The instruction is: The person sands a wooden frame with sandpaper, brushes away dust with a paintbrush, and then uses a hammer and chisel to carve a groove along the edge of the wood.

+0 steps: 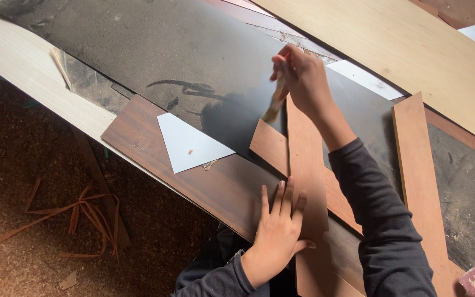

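— Pressing flat with spread fingers, the left hand (277, 228) pins the long reddish-brown laminate strip (306, 181) near the surface's near edge; nothing is gripped, the palm just bears down. Is that enough?

— I judge so, provided the weight sits on the strip's near end, so it can't pivot while the far end is worked.

— And the right hand (303, 82)?

— Its fingers are closed round a small brush (275, 104), bristles angled down toward the dark laminate sheet (155, 55), just beside the strip's far end. Short, even strokes along the strip's length would spread best, I think, with the brush kept low and off the white triangular offcut (188, 144).

— Which way does the strip run?

— Its long axis runs from the near edge away from the person, almost straight, leaning slightly left at the far end. It crosses over a second brown strip (273, 146) lying on the diagonal, and a wider brown board (421, 176) sits well apart on the right.

— The strip's far tip?

— Hidden under the right hand.
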